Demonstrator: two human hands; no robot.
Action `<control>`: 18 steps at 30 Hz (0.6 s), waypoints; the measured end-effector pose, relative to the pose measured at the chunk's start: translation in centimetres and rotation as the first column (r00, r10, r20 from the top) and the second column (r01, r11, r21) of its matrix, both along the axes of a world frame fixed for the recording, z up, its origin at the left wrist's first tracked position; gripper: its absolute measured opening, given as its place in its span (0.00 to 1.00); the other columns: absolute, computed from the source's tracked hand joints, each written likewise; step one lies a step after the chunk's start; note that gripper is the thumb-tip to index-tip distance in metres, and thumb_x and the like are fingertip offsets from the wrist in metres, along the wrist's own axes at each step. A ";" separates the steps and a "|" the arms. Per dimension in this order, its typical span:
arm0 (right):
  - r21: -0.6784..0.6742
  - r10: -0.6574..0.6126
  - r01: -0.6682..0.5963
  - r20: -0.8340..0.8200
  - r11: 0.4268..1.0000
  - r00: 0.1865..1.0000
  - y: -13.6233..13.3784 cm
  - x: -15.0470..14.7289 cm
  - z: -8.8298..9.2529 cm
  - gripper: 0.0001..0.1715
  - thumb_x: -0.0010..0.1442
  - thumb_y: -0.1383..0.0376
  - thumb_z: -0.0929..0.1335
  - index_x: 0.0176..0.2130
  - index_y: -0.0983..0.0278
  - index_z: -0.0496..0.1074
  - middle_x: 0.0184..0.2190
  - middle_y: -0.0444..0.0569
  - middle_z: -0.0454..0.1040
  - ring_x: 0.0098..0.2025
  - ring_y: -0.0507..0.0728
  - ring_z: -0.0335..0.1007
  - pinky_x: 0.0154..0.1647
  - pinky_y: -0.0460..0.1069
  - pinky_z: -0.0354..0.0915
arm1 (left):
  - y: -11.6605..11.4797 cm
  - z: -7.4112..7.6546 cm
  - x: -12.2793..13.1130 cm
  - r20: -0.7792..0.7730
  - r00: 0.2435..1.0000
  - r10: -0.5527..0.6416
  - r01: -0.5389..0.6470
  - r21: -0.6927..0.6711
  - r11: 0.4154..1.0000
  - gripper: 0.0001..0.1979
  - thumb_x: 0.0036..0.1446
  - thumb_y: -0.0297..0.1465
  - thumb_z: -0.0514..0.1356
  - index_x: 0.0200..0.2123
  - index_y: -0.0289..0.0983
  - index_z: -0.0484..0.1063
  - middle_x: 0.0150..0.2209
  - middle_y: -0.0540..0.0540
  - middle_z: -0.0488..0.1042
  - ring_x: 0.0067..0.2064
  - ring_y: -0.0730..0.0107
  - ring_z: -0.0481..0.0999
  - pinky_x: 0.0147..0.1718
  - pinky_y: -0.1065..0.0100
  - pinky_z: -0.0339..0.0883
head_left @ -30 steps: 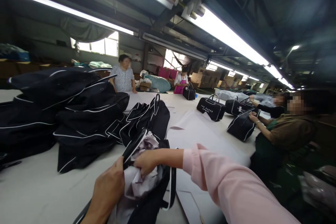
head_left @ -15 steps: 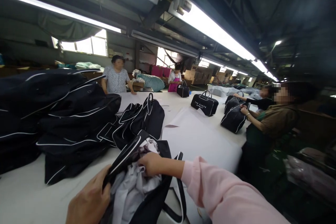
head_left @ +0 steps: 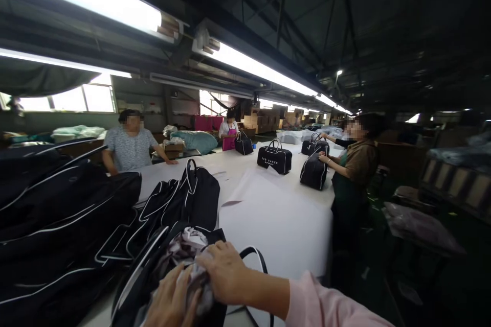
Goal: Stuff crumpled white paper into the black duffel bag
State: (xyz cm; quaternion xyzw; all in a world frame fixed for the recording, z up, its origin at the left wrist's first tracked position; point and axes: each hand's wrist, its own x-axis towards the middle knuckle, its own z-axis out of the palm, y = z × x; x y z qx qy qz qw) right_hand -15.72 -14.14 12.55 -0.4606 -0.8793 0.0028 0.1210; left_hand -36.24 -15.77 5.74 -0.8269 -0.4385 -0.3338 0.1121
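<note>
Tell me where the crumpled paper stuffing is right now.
In the head view the crumpled paper stuffing sits low and left of centre, in the mouth of the open black bag, under the left hand and right hand.

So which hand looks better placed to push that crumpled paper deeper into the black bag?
Probably the right hand: it lies flat on top of the crumpled paper at the mouth of the open bag, so it could press straight down. The left hand sits lower at the near edge, its fingers in the paper.

White table (head_left: pixel 291 225) carries black bags (head_left: pixel 57 214) and paper sheets (head_left: pixel 249 184).
</note>
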 end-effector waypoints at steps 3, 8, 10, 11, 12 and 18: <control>-0.054 -0.279 0.274 -0.152 0.960 0.948 -1.4 1.2 0.1 0.40 0.49 0.66 0.68 0.62 0.67 0.62 0.56 0.60 0.67 0.56 0.67 0.64 0.58 0.61 0.64 | 1.5 -0.1 1.8 0.076 0.993 0.090 -0.051 -0.412 0.910 0.26 0.60 0.38 0.53 0.57 0.29 0.68 0.56 0.33 0.73 0.57 0.51 0.73 0.57 0.51 0.69; -0.189 -0.462 0.448 -0.034 0.874 0.886 -2.3 1.9 0.0 0.16 0.51 0.69 0.66 0.41 0.68 0.74 0.47 0.60 0.73 0.51 0.66 0.68 0.53 0.57 0.66 | 1.1 1.7 3.5 0.198 0.978 -0.063 0.173 -0.610 0.773 0.28 0.59 0.36 0.51 0.60 0.28 0.66 0.59 0.34 0.70 0.61 0.53 0.68 0.63 0.51 0.60; -0.272 -0.449 0.439 0.028 0.856 0.893 -1.4 2.1 0.0 0.12 0.51 0.70 0.66 0.37 0.68 0.75 0.42 0.61 0.76 0.47 0.66 0.72 0.48 0.58 0.67 | 0.7 2.6 3.7 0.258 0.961 -0.098 0.245 -0.636 0.732 0.29 0.59 0.34 0.51 0.61 0.26 0.64 0.60 0.33 0.70 0.61 0.54 0.68 0.63 0.52 0.60; -0.309 -0.438 0.432 0.053 0.847 0.897 -0.8 2.2 0.0 0.10 0.51 0.70 0.66 0.35 0.68 0.75 0.39 0.60 0.77 0.45 0.66 0.73 0.46 0.57 0.67 | 0.6 3.0 3.7 0.287 0.952 -0.107 0.276 -0.652 0.706 0.29 0.59 0.33 0.51 0.62 0.26 0.63 0.60 0.34 0.69 0.62 0.55 0.68 0.64 0.53 0.59; -0.361 -0.440 0.422 0.035 0.831 0.897 -0.1 2.3 0.0 0.08 0.49 0.70 0.67 0.32 0.67 0.74 0.36 0.59 0.78 0.43 0.65 0.74 0.44 0.56 0.67 | 0.4 3.3 3.5 0.308 0.945 -0.108 0.297 -0.670 0.681 0.29 0.60 0.32 0.51 0.62 0.27 0.63 0.61 0.35 0.68 0.63 0.57 0.67 0.65 0.53 0.58; -0.713 -0.610 0.212 -0.363 0.669 0.704 2.8 2.0 -1.2 0.06 0.50 0.67 0.68 0.25 0.65 0.65 0.18 0.42 0.69 0.22 0.52 0.69 0.23 0.44 0.61 | -1.0 1.0 1.0 0.234 0.961 -0.148 0.266 -0.634 0.726 0.35 0.53 0.19 0.47 0.66 0.32 0.57 0.66 0.37 0.61 0.68 0.60 0.59 0.67 0.52 0.53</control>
